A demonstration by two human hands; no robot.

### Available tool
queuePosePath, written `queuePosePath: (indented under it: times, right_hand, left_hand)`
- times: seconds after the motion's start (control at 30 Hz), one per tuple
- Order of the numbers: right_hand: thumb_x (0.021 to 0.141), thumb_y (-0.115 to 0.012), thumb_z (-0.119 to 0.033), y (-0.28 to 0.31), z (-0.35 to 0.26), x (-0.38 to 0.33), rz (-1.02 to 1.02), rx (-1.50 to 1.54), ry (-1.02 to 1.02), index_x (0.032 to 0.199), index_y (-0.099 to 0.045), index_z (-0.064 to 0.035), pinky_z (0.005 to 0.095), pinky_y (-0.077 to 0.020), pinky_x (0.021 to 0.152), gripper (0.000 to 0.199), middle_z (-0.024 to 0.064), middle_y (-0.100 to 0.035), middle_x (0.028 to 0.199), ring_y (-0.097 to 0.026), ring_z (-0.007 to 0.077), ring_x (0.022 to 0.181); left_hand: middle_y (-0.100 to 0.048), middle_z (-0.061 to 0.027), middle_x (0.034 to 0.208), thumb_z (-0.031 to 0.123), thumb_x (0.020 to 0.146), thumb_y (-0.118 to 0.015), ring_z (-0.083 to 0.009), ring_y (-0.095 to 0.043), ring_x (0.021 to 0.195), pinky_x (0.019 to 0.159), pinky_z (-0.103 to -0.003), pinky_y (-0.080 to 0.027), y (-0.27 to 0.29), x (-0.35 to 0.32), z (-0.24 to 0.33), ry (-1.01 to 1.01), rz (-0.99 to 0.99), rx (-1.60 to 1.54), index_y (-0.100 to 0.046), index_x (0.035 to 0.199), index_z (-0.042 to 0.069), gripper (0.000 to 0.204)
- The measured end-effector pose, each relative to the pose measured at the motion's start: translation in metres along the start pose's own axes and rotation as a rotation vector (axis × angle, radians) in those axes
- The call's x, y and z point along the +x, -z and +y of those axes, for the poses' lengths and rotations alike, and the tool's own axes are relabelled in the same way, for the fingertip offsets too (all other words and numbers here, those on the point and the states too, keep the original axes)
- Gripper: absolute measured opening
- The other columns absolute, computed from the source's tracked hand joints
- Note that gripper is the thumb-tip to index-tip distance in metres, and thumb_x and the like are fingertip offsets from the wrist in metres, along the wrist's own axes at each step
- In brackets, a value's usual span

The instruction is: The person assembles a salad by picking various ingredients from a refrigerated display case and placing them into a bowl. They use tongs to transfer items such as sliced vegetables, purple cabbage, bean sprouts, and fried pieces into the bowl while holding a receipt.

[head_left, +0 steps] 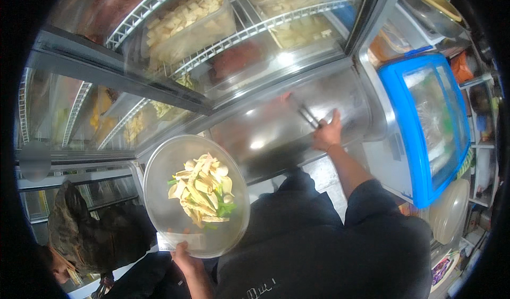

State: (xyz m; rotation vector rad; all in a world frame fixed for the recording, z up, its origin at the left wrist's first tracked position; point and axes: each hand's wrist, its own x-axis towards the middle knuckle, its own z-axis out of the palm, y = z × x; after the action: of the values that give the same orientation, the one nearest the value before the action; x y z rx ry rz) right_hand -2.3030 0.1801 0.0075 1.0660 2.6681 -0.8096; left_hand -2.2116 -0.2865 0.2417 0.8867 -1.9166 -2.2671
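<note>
My left hand grips the near rim of a round translucent bowl, its thumb against a white paper slip. In the bowl lies a heap of pale yellow sliced food with small whitish balls and green leaves. Out to the right, my right hand is closed on dark metal tongs. The tongs point away to the left over a shiny metal panel. Around their far end is a blurred reddish patch; I cannot tell whether it is part of the tongs or something held.
A glass-fronted display fridge stands ahead, with tubs of pale cubed food on wire racks. A chest freezer with a blue frame is close on the right. At the lower left is a person in a dark jacket.
</note>
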Motion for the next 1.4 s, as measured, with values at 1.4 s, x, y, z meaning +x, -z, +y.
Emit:
queuePosePath:
  times: [1.4]
  right_hand:
    - [0.079,-0.057,-0.04,0.07,0.183,0.147,0.001,-0.424,0.287,0.087,-0.074,-0.0108,0.0463,-0.05,0.082,0.035,0.0189,-0.067,0.091,-0.062,0.0397,0.097]
  left_hand:
    - [-0.062,-0.0133,0.12,-0.005,0.074,-0.058,-0.0234,-0.062,0.105,0.095,-0.039,-0.047,-0.022,0.002,0.032,-0.122,-0.205,0.117,-0.044,0.136,0.004,0.064]
